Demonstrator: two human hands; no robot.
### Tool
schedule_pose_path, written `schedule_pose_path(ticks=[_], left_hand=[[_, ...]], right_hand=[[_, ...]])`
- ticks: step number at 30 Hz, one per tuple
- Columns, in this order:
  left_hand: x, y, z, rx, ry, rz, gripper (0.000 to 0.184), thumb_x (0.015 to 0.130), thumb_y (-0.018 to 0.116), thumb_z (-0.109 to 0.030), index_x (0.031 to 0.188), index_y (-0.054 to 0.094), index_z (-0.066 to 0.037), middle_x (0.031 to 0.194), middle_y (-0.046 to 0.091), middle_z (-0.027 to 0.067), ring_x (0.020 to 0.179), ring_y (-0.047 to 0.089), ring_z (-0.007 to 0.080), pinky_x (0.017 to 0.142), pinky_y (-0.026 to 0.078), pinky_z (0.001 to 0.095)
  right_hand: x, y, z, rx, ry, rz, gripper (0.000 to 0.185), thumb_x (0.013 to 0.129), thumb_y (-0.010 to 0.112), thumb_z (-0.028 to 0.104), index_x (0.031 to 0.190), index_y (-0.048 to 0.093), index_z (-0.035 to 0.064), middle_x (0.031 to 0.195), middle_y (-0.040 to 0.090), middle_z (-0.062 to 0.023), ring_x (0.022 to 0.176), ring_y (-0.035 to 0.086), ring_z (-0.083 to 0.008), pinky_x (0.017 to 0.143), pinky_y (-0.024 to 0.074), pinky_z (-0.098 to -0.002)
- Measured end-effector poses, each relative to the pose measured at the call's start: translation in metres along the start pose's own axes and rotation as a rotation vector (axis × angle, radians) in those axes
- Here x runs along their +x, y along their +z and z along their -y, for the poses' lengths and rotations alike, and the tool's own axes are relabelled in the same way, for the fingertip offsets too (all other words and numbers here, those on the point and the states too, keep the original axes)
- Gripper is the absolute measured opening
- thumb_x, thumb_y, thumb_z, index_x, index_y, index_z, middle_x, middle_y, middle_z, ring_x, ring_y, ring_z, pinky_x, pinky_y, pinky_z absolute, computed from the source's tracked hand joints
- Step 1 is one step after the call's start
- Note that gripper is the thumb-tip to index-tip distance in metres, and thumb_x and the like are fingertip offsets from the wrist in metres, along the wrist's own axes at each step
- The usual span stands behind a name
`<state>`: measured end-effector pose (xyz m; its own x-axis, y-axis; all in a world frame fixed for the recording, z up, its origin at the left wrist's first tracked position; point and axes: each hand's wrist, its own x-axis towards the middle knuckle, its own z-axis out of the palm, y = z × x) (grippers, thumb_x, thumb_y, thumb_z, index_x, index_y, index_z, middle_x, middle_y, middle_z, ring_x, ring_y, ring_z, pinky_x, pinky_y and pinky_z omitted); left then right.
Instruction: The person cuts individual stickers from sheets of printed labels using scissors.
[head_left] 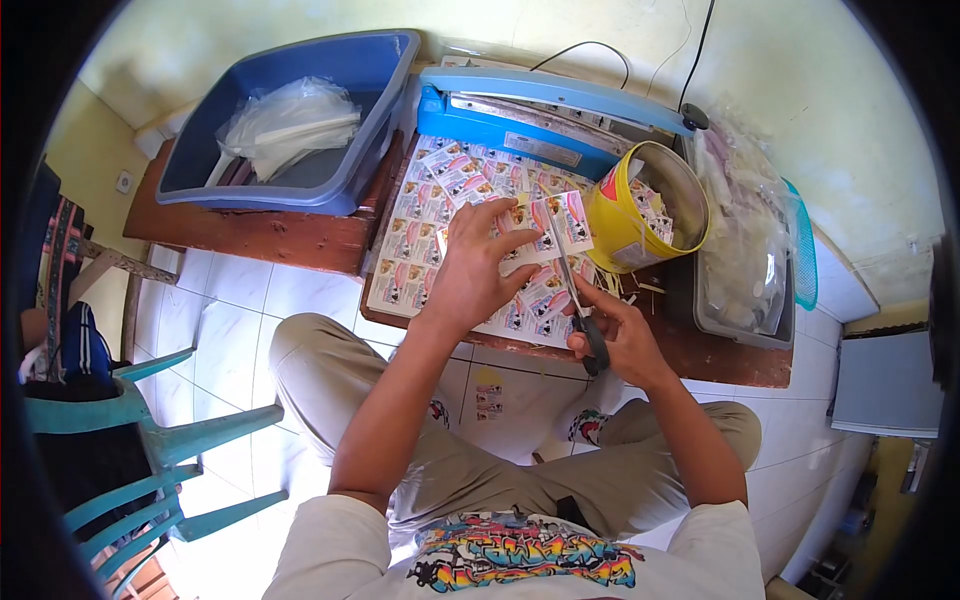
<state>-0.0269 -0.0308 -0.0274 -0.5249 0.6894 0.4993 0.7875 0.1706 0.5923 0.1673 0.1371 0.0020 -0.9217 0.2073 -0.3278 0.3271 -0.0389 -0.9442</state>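
My right hand (628,340) grips a pair of scissors (594,348) with dark handles. Their blades point away from me and lie across a strip of printed labels (572,216). My left hand (472,268) holds the left part of that strip, its fingers curved around it; the exact contact is partly hidden. Beneath both hands, printed label sheets (410,240) cover the low wooden table, with several loose cut pieces on top. Just right of the strip, a yellow tub (622,222) leans towards me with cut labels inside.
A blue paper cutter (520,140) with a raised-handled arm stands behind the sheets. To the left sits a blue basin (370,150) holding plastic bags. On the right, a grey bin (740,325) holds more clear plastic. A green chair (150,430) stands at lower left.
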Motion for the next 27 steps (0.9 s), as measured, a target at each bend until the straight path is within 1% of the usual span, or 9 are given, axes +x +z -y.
schedule_pose_path(ticks=[4, 12, 20, 22, 27], left_hand=[[0.0000, 0.0006, 0.0002, -0.004, 0.001, 0.004, 0.044, 0.076, 0.091, -0.018, 0.118, 0.077, -0.017, 0.142, 0.058, 0.0165, 0.132, 0.053, 0.0378, 0.112, 0.041, 0.0503], [-0.0005, 0.0020, -0.0003, -0.009, 0.003, 0.004, 0.044, 0.076, 0.090, -0.018, 0.118, 0.077, -0.017, 0.142, 0.058, 0.0171, 0.132, 0.053, 0.0382, 0.112, 0.041, 0.0501], [-0.0016, 0.0028, -0.0005, 0.007, -0.002, 0.012, 0.043, 0.076, 0.090, -0.019, 0.118, 0.077, -0.017, 0.142, 0.058, 0.0164, 0.133, 0.053, 0.0379, 0.113, 0.041, 0.0505], [-0.0011, 0.0040, -0.0007, -0.028, 0.020, -0.032, 0.040, 0.074, 0.090, -0.019, 0.112, 0.078, -0.013, 0.134, 0.059, 0.0151, 0.127, 0.054, 0.0384, 0.112, 0.040, 0.0539], [-0.0016, 0.0051, -0.0001, -0.017, 0.026, -0.037, 0.040, 0.074, 0.090, -0.018, 0.112, 0.078, -0.013, 0.135, 0.059, 0.0150, 0.126, 0.054, 0.0382, 0.112, 0.040, 0.0530]], right_hand=[[-0.0002, 0.0007, 0.0011, 0.006, -0.007, -0.006, 0.090, 0.084, 0.088, 0.009, 0.161, 0.043, 0.0117, 0.126, 0.063, -0.0087, 0.098, 0.064, -0.0101, 0.087, 0.0557, -0.0253], [-0.0020, 0.0012, 0.0038, 0.010, 0.037, -0.009, 0.088, 0.085, 0.087, 0.007, 0.161, 0.043, 0.0150, 0.125, 0.062, -0.0081, 0.097, 0.064, -0.0103, 0.080, 0.0594, -0.0259], [-0.0018, 0.0008, 0.0019, 0.031, 0.050, -0.001, 0.088, 0.086, 0.087, 0.009, 0.161, 0.043, 0.0146, 0.122, 0.062, -0.0064, 0.095, 0.064, -0.0097, 0.079, 0.0595, -0.0263], [-0.0019, 0.0009, 0.0020, 0.021, 0.055, -0.002, 0.088, 0.086, 0.087, 0.009, 0.161, 0.042, 0.0144, 0.121, 0.063, -0.0056, 0.094, 0.064, -0.0094, 0.079, 0.0594, -0.0263], [-0.0030, 0.0028, 0.0060, 0.028, 0.060, -0.006, 0.087, 0.088, 0.085, 0.008, 0.162, 0.040, 0.0138, 0.116, 0.064, -0.0028, 0.092, 0.063, -0.0086, 0.078, 0.0585, -0.0257]])
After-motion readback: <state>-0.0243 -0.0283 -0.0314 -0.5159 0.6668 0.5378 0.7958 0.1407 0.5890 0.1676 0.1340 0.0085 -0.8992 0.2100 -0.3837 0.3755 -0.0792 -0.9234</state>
